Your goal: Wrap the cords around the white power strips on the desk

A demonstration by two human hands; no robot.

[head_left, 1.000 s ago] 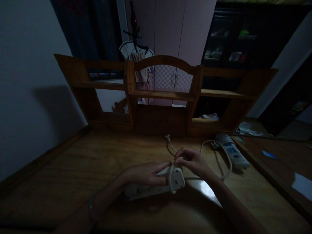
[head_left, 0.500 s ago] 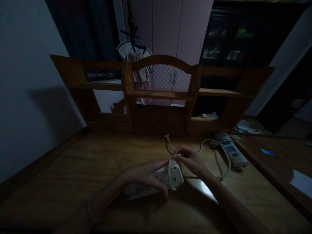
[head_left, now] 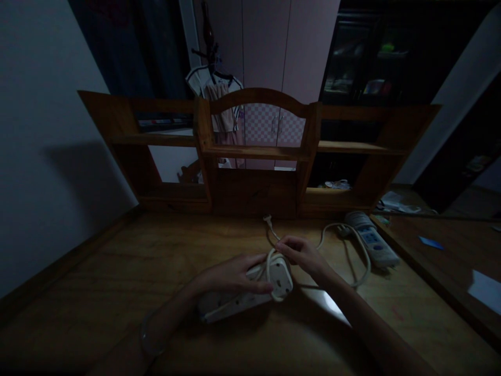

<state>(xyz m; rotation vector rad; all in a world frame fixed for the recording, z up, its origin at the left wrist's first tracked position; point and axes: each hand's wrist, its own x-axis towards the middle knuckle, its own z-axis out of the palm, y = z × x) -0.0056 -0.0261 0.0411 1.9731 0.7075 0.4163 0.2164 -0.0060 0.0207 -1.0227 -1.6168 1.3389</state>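
Observation:
A white power strip [head_left: 280, 279] lies tilted on the wooden desk, its underside with screw holes partly showing. My left hand [head_left: 238, 275] grips it across the middle, the thumb pressing near the cord loop. Loops of white cord [head_left: 269, 266] wrap round the strip's right end. My right hand [head_left: 299, 253] pinches the cord just above that end. From there the cord's free length [head_left: 366, 250] curves away to the right. Beyond my right hand, a plug [head_left: 267, 219] lies on the desk on a short stretch of cord.
A second power strip [head_left: 378, 245], its cord coiled round one end, lies at the desk's right side. Along the back stands a wooden shelf [head_left: 258, 152]. A blue card [head_left: 430, 243] and white paper [head_left: 485, 290] lie on the surface to the right.
My left thumb has moved up onto the cord loop at the strip's end. The right hand has shifted slightly left, still pinching the cord.

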